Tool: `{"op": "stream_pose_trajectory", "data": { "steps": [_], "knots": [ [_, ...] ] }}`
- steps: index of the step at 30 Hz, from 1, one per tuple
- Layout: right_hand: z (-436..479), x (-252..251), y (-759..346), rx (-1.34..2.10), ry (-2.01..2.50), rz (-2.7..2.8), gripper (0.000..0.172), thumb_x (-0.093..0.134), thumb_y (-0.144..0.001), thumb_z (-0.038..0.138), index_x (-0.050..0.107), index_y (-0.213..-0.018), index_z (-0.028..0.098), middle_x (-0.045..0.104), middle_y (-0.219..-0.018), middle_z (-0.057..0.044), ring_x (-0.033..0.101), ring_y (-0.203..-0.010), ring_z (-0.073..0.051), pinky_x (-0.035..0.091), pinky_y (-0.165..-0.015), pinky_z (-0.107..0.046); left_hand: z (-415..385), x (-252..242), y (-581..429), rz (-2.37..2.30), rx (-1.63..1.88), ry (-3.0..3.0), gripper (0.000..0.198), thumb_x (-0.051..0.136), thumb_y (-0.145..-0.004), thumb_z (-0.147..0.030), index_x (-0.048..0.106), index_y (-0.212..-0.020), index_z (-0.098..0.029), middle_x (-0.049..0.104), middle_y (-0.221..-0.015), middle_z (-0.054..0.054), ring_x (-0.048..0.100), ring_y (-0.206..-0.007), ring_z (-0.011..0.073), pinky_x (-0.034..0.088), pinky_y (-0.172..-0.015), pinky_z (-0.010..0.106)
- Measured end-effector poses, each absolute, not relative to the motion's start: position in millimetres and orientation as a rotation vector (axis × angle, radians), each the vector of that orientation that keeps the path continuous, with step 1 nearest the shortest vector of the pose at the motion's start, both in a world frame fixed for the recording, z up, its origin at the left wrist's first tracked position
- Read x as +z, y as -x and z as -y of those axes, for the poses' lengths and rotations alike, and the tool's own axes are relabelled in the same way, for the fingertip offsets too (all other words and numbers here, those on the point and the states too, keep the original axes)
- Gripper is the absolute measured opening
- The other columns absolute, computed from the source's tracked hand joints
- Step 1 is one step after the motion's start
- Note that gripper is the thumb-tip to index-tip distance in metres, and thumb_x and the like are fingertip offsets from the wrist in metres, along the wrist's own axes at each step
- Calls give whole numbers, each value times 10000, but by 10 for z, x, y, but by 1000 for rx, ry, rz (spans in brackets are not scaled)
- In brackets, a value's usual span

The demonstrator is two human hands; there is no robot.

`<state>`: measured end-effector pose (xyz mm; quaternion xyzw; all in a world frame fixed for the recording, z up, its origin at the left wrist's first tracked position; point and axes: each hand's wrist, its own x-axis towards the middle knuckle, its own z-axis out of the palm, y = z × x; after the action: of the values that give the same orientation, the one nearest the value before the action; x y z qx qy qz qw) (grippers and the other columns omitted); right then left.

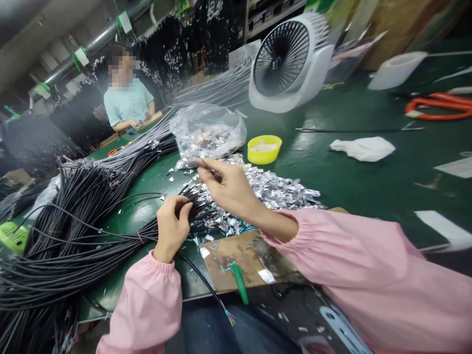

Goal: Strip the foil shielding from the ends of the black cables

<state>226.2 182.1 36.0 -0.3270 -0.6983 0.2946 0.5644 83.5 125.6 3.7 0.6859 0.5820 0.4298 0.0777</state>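
Note:
My left hand point(172, 225) is closed at the ends of a bundle of black cables point(147, 231), its thumb and fingers bent around a black cable. Above the bundle's tips, my right hand point(232, 189) is pinched; a small dark, thin piece shows between its fingers, too unclear to name. Beneath and behind the right hand spreads a heap of silver foil scraps point(283, 189) with bits of blue. One loose black cable point(202, 278) hangs over the table edge, its coloured inner wires bare.
A clear plastic bag point(208, 130) of small metal pieces lies behind my hands, beside a yellow dish point(264, 150). A white fan point(291, 64) stands farther back. A green-handled tool point(239, 282) rests on stained cardboard point(221, 268). Another person point(127, 101) sits across the table.

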Motion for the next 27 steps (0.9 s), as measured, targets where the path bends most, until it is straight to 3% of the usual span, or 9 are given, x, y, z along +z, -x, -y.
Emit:
{"op": "stream_pose_trajectory", "data": {
  "steps": [5,9,14,18,21,27],
  "knots": [
    [-1756,380,-2241,755,624,1674,185,517,-801,268,637,-736,144,566,-629,-9,434,-498,-101,362,-494,-236,-1119,230,-880,-1566,1671,-1785,224,545,-829,-303,594,-1022,-201,592,-786,18,552,-681,115,452,-621,220],
    [-1702,364,-2230,768,518,1737,160,534,-802,243,635,-725,147,600,-659,-23,491,-540,-109,379,-504,-235,-1047,306,-881,-1470,1586,-1754,313,509,-858,-330,576,-1149,-237,540,-677,-6,468,-559,90,392,-520,203],
    [-1654,368,-2252,676,514,1700,105,555,-799,202,646,-804,150,626,-721,-43,553,-609,-130,417,-532,-243,-1052,281,-854,-1442,1560,-1602,235,554,-818,-361,650,-940,-185,588,-710,24,495,-558,92,373,-480,200],
    [-1628,376,-2272,599,444,1782,106,560,-794,177,654,-753,152,626,-661,-31,564,-579,-123,430,-533,-236,-1061,278,-878,-1474,1621,-1521,204,623,-758,-354,638,-756,-150,583,-653,13,496,-530,81,365,-460,183],
    [-1621,368,-2279,594,490,1797,121,559,-800,215,660,-771,155,653,-683,-29,587,-586,-132,449,-544,-241,-1058,296,-899,-1506,1638,-1492,233,619,-757,-368,635,-720,-139,567,-616,7,490,-515,77,372,-466,183],
    [-1623,327,-2263,466,678,1888,296,513,-868,340,631,-1040,130,681,-903,-85,639,-755,-198,490,-639,-300,-1058,315,-892,-1478,1772,-1359,248,665,-711,-383,613,-706,-141,482,-528,-39,414,-445,53,345,-433,171]
  ]
}}
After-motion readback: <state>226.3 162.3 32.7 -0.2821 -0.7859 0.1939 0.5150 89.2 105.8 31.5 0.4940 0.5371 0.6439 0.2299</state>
